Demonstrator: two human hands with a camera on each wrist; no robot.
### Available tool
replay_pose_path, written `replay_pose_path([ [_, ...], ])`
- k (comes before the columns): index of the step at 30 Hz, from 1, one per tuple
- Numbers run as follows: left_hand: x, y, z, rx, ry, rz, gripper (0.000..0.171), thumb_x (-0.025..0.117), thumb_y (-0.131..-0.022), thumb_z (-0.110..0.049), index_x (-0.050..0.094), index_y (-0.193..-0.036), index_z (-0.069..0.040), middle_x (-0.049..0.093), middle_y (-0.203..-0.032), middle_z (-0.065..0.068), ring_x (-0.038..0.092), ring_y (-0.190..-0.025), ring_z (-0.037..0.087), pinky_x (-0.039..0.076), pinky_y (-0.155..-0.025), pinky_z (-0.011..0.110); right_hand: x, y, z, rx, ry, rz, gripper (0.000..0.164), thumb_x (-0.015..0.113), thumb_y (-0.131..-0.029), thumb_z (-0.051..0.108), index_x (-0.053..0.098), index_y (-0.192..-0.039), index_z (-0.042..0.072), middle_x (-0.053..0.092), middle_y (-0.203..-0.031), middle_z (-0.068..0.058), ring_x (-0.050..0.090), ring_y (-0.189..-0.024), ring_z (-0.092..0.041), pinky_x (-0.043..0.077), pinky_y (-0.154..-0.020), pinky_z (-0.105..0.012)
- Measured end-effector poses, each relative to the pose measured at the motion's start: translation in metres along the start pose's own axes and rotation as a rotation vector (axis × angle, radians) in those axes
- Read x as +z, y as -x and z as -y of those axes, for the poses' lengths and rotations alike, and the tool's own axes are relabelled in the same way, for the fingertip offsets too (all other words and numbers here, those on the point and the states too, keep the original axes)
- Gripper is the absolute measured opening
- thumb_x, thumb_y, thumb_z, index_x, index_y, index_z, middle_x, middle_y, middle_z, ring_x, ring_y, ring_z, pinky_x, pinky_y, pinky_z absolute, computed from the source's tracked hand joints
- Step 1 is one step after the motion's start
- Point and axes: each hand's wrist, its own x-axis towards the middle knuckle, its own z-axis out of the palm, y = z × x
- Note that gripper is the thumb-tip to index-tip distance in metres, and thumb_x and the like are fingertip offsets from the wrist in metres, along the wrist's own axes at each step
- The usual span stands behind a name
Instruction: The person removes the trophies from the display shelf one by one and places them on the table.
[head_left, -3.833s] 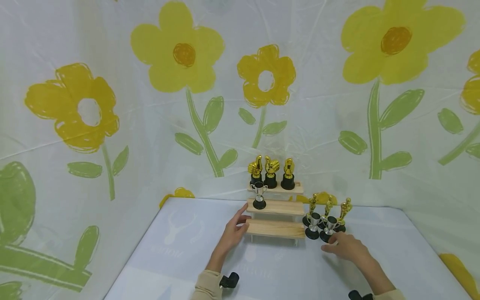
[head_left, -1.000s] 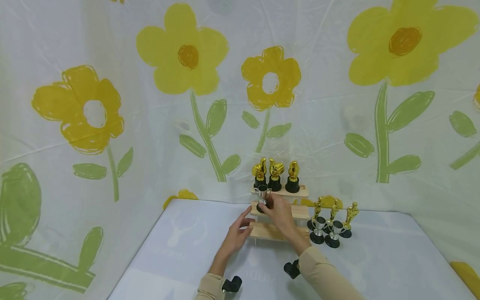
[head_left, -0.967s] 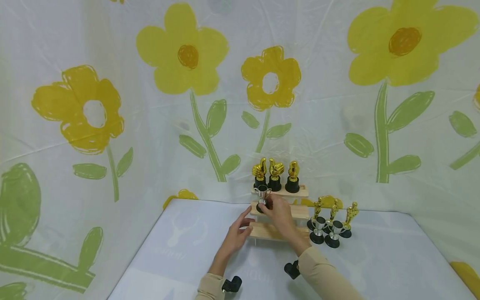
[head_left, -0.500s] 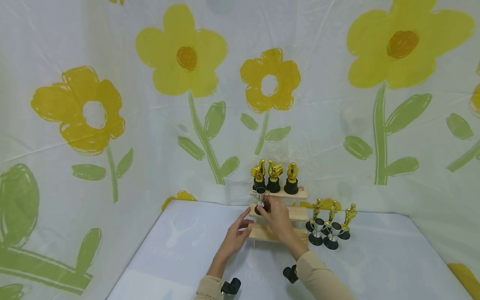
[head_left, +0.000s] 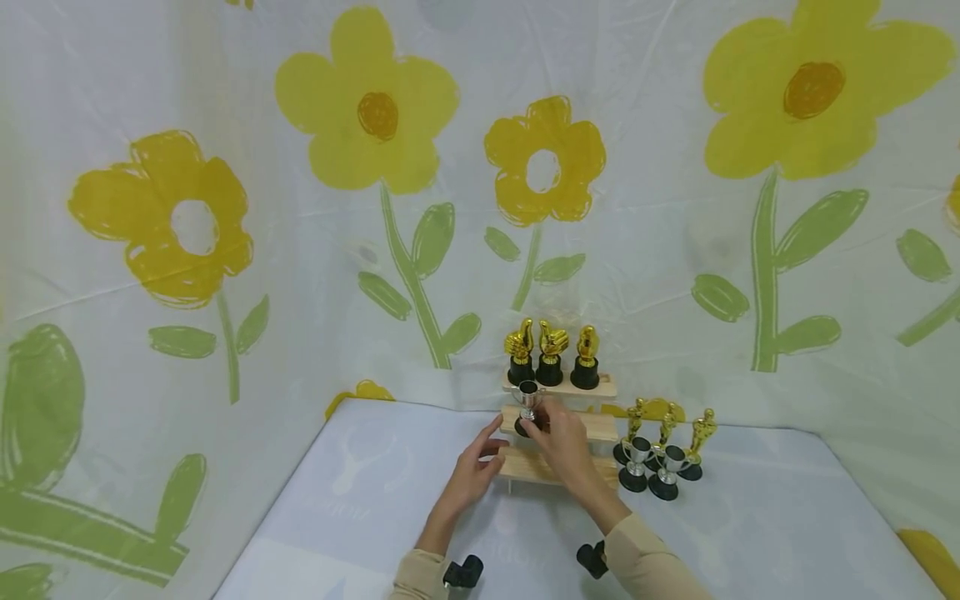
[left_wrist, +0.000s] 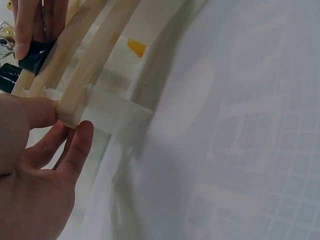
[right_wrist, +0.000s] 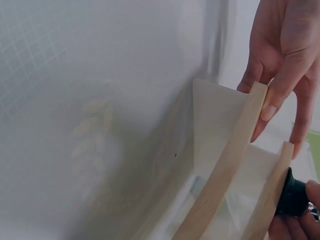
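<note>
In the head view, my right hand [head_left: 566, 446] pinches a small silver trophy cup [head_left: 528, 397] low down, at the left part of the middle step. The cup stands upright; its black base [right_wrist: 294, 196] is against the step in the right wrist view. My left hand [head_left: 469, 473] is at the left end of the three-step wooden display shelf [head_left: 528, 467]. In the left wrist view, the thumb and fingers of that left hand [left_wrist: 42, 165] pinch the end of the lowest step [left_wrist: 95, 60]. Part of the middle step is hidden behind my right hand.
Gold thumbs-up trophies [head_left: 551, 346] and another gold trophy [head_left: 587, 354] stand on the top step. Right of the shelf, two silver cups [head_left: 672, 467] stand before gold figurine trophies [head_left: 702, 437] on the white-covered table [head_left: 352, 483]. A flower-patterned curtain [head_left: 645, 250] hangs behind.
My right hand has left the silver cups on the right and taken hold of the one on the middle step. That cup has shifted slightly right. My left hand stays at the shelf.
</note>
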Motion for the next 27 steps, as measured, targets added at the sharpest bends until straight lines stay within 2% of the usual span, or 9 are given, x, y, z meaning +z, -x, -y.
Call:
replay_pose_path([
  [8, 0.001, -0.001, -0.001, -0.018, -0.008, -0.028, 0.06, 0.055, -0.093, 0.006, 0.037, -0.15, -0.004, 0.064, -0.119, 0.03, 0.062, -0.112, 0.044, 0.056, -0.089, 0.043, -0.012, 0.008, -0.006, -0.001, -0.052, -0.002, 0.021, 0.08, -0.082, 0.022, 0.068, -0.091, 0.008, 0.073, -0.087, -0.007, 0.071, -0.083, -0.022, 0.058, -0.075, -0.039],
  [13, 0.002, -0.002, -0.002, -0.023, -0.002, -0.015, 0.061, 0.055, -0.094, 0.005, 0.035, -0.151, -0.004, 0.063, -0.12, 0.031, 0.061, -0.113, 0.045, 0.055, -0.09, 0.047, -0.024, 0.017, -0.011, 0.005, -0.069, -0.002, 0.02, 0.082, -0.078, 0.019, 0.069, -0.089, 0.009, 0.073, -0.085, -0.006, 0.072, -0.084, -0.021, 0.059, -0.076, -0.036],
  [17, 0.001, -0.003, -0.001, -0.025, -0.008, -0.012, 0.061, 0.054, -0.094, 0.005, 0.034, -0.151, -0.004, 0.063, -0.121, 0.03, 0.061, -0.113, 0.044, 0.055, -0.089, 0.043, -0.036, 0.026, -0.013, 0.045, -0.105, 0.032, 0.019, 0.082, -0.079, 0.017, 0.069, -0.092, 0.011, 0.073, -0.088, -0.005, 0.072, -0.085, -0.018, 0.059, -0.078, -0.031],
  [24, 0.009, -0.008, 0.036, -0.006, -0.035, -0.045, 0.063, 0.057, -0.095, 0.0, 0.035, -0.152, -0.014, 0.066, -0.12, 0.022, 0.064, -0.112, 0.037, 0.056, -0.087, 0.038, -0.05, 0.048, -0.021, 0.064, -0.078, 0.035, 0.021, 0.083, -0.077, 0.016, 0.07, -0.092, 0.011, 0.074, -0.09, -0.005, 0.073, -0.088, -0.023, 0.06, -0.075, -0.03],
  [27, 0.009, -0.007, 0.04, 0.001, -0.016, -0.038, 0.063, 0.058, -0.095, -0.002, 0.036, -0.152, -0.017, 0.067, -0.12, 0.019, 0.064, -0.112, 0.036, 0.056, -0.087, 0.034, -0.056, 0.056, -0.026, 0.073, -0.085, 0.03, 0.02, 0.083, -0.077, 0.015, 0.069, -0.092, 0.012, 0.074, -0.09, -0.004, 0.073, -0.089, -0.022, 0.06, -0.074, -0.027],
])
